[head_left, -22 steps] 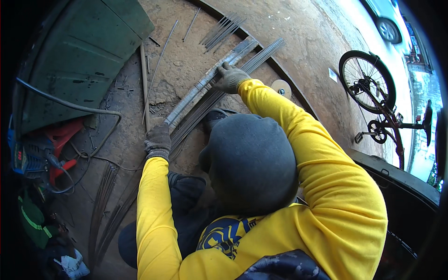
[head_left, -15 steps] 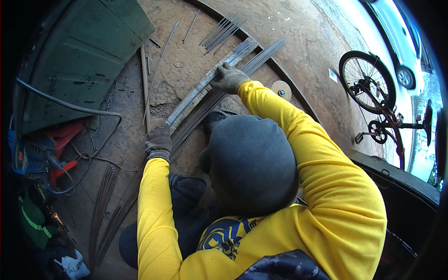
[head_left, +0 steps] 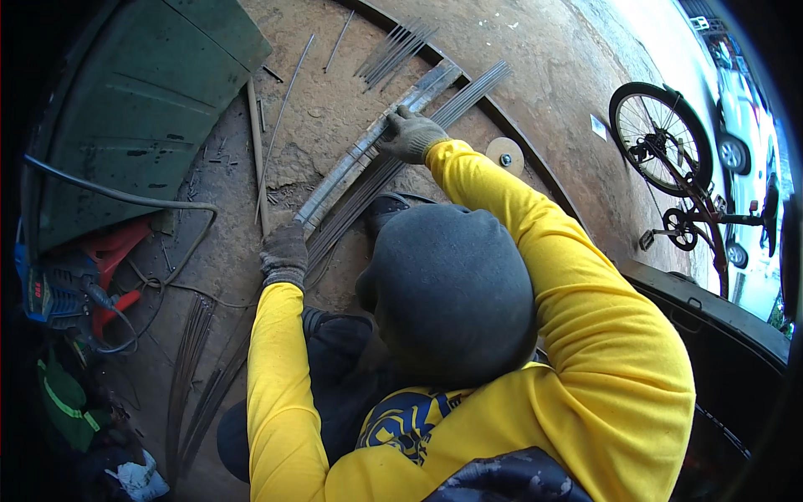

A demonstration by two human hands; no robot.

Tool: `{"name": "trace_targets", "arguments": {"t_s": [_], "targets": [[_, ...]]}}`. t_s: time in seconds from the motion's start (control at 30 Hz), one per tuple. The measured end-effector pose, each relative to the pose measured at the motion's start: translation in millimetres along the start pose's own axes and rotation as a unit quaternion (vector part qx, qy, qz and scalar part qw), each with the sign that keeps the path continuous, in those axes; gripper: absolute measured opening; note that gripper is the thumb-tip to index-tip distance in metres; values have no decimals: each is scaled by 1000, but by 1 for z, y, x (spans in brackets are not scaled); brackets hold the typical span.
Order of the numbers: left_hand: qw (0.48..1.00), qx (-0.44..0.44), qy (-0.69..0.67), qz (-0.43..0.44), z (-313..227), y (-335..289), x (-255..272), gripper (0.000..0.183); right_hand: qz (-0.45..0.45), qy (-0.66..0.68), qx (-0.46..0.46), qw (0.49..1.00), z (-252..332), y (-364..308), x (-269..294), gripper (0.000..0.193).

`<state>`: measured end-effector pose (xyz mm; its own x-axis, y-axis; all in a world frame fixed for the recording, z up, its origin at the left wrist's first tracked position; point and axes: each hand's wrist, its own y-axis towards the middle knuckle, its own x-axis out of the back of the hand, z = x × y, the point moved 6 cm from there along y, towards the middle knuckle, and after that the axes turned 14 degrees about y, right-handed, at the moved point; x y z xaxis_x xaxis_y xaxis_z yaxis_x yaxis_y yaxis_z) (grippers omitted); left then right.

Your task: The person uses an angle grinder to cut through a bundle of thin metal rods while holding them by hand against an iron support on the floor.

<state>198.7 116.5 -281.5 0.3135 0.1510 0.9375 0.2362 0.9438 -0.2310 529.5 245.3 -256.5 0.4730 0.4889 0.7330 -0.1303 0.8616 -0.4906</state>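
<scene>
A long grey metal bar (head_left: 355, 170), thin lines running along it, lies slantwise on the brown ground. My left hand (head_left: 285, 249), in a dark knit glove, is closed at its near end. Farther up, my gloved right hand (head_left: 411, 136) grips the bar, thumb and fingers bent over it; the fingertips are partly hidden. Beside the bar, on its right, runs a bundle of thin metal rods (head_left: 468, 98), passing under my right hand. A dark rounded shape (head_left: 452, 293), perhaps my bent knee, covers the ground below.
A green metal panel (head_left: 150, 109) stands left, near a blue-and-red machine (head_left: 54, 293) with a cable (head_left: 117, 182). More rods (head_left: 397, 54) lie beyond the bar, others (head_left: 191, 343) at lower left. A round disc (head_left: 505, 156) and a bicycle (head_left: 669, 159) are at right.
Both hands stay on the bar, with barely any shift. Outside at right, a pale car appears lower in the picture. Sparks seen at lower left have gone from view.
</scene>
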Motion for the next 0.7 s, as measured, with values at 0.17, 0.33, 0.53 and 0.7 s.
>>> {"name": "trace_targets", "arguments": {"t_s": [0.17,0.33,0.53,0.7], "targets": [[1000,-9,0,8,-7,13,-1,22,-10,9,-4,1000,-2,0,2,95],[1000,2,-21,3,-18,24,10,23,14,2,7,1000,-3,-2,3,89],[1000,11,4,24,-20,24,11,24,-18,-19,10,1000,-2,-4,5,86],[998,27,-5,52,-21,26,16,25,1,-9,4,1000,-1,-7,6,88]]}}
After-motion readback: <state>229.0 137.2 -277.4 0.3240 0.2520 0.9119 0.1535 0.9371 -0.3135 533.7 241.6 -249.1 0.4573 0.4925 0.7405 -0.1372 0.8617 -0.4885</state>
